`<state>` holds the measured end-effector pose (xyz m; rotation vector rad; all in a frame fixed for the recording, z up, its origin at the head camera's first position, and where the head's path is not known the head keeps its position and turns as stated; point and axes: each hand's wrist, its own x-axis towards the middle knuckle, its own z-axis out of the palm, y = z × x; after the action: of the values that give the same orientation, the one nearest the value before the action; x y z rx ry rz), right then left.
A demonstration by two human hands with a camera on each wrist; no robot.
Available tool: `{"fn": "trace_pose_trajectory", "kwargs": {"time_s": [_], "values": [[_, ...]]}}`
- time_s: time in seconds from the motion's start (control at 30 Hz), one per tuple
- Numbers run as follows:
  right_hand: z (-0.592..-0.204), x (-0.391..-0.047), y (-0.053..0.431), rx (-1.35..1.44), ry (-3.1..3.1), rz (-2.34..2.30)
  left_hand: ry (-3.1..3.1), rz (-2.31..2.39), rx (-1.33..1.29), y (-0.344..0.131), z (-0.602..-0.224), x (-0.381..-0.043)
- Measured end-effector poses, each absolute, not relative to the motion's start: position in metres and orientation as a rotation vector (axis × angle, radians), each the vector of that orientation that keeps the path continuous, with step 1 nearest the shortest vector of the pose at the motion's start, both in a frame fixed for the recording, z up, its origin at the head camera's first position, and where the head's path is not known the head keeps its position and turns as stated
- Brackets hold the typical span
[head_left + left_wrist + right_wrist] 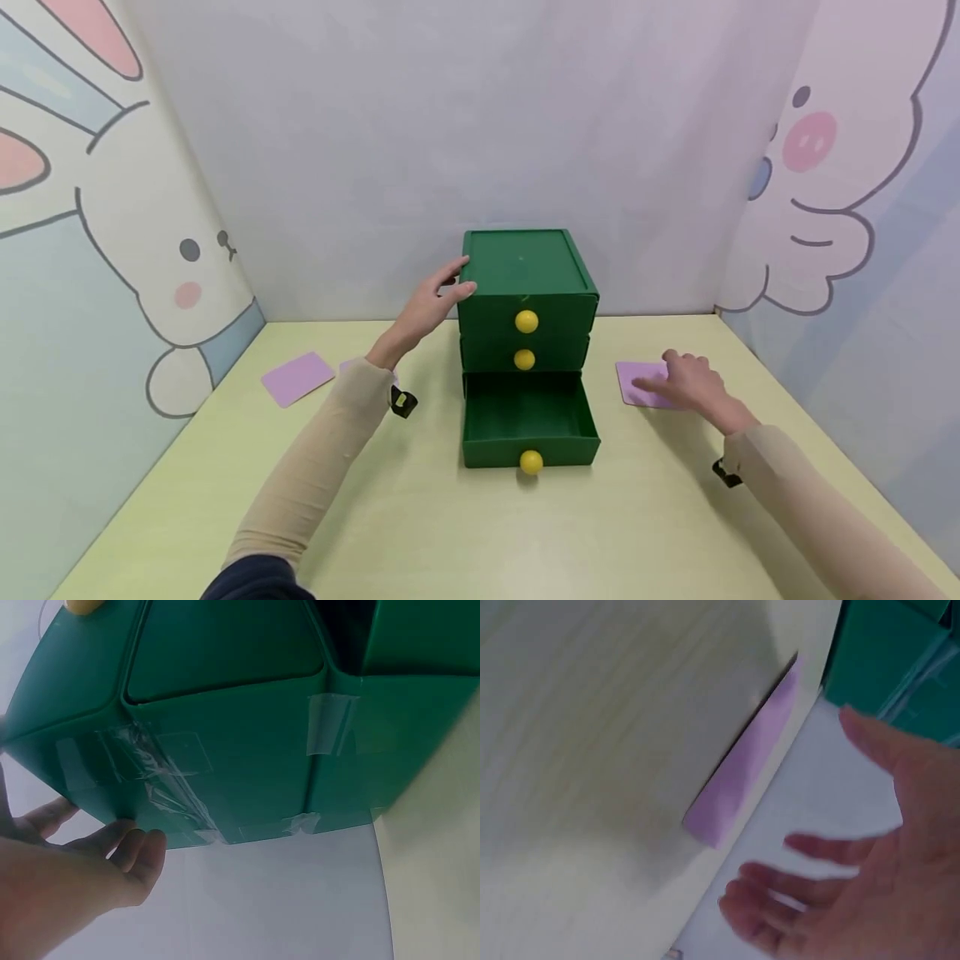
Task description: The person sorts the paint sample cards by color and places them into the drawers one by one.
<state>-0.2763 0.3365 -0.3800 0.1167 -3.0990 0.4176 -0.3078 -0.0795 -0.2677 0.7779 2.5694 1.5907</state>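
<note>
A green three-drawer cabinet [525,265] stands at the back middle of the table. Its bottom drawer [491,453] is pulled out, with nothing visible inside; the upper two are closed, each with a round yellow knob. At the cabinet's upper left side is my left hand [431,308], its thumb by the top edge and fingertips touching the side panel [225,765], which has clear tape on it. My right hand [693,383] hovers over a flat purple card [630,375] right of the cabinet, fingers spread and holding nothing. In the right wrist view the card [739,780] lies apart from the fingers.
On the left of the table lies another purple card [297,379]. A further purple piece [348,365] beside it is partly hidden by my left forearm. A pale wall [360,167] closes off the back, and panels with cartoon animals flank both sides.
</note>
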Motion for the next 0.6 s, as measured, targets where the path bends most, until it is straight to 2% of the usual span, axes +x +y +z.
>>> {"fn": "trace_pose_trajectory", "kwargs": {"time_s": [0.23,0.6], "values": [[-0.39,-0.299,0.363,0.468,-3.219,0.58,2.551,1.601,0.775,-0.079,-0.27,-0.308],[-0.393,-0.309,0.366,0.549,-3.228,0.623,2.537,1.621,0.771,-0.08,-0.27,-0.313]]}}
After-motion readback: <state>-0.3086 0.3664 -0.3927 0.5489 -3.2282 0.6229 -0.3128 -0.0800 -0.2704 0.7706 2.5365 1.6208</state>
